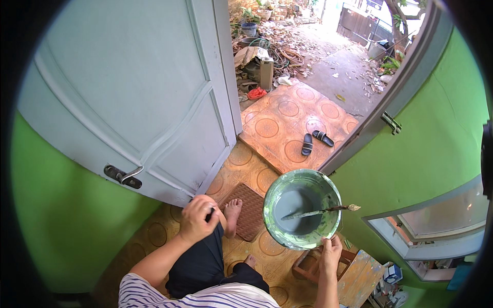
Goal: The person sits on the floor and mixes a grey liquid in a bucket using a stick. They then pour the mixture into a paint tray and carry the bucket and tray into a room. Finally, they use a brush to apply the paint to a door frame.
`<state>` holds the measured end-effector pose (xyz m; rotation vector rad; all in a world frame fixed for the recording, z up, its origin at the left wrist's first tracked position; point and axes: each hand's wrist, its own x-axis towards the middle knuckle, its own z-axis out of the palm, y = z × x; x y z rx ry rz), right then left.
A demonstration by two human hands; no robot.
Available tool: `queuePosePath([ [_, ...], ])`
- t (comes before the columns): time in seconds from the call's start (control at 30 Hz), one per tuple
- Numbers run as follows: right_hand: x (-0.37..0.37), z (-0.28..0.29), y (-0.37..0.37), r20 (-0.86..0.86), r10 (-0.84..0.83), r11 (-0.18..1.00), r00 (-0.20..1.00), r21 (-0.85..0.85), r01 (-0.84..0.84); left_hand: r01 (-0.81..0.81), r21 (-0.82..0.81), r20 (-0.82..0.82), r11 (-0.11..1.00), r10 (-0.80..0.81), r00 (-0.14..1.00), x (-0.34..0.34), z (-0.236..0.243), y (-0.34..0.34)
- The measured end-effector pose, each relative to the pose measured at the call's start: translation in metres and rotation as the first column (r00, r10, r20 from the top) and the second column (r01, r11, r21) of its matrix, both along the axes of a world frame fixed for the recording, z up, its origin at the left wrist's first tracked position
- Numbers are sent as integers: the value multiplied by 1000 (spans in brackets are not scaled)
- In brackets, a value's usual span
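With my right hand (330, 252) I hold the near rim of a round green bucket (274, 235), its walls smeared with white and green. Grey liquid that looks like paint (296, 199) covers its bottom. A paint-coated stick (311, 212) leans in the bucket, one end in the liquid and the other past the right rim. My left hand (199, 218) is closed beside my knee, near the light grey door (128, 61). Something small and black shows at its fingers; I cannot make out what it is.
A brown woven mat (250, 218) lies under my foot at the open doorway. Black sandals (314, 142) rest on the raised tiled step (287, 110) outside. A wooden stool (362, 277) stands near the green wall (436, 133). Coiled hoses (287, 60) lie outside among clutter.
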<state>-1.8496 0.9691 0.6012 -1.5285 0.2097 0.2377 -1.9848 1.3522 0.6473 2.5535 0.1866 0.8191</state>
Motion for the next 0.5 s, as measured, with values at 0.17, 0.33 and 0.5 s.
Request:
queuePosePath([
  [0.17, 48, 26, 67, 41, 43, 999, 998, 5, -44, 98, 99, -30, 990, -95, 995, 59, -16, 33],
  [0.33, 103, 46, 108, 87, 105, 994, 991, -42, -101, 115, 32, -172, 993, -108, 979, 115, -29, 64],
  [0.5, 146, 110, 160, 50, 182, 975, 982, -142, -174, 137, -48, -238, 989, -144, 960, 161, -48, 77],
])
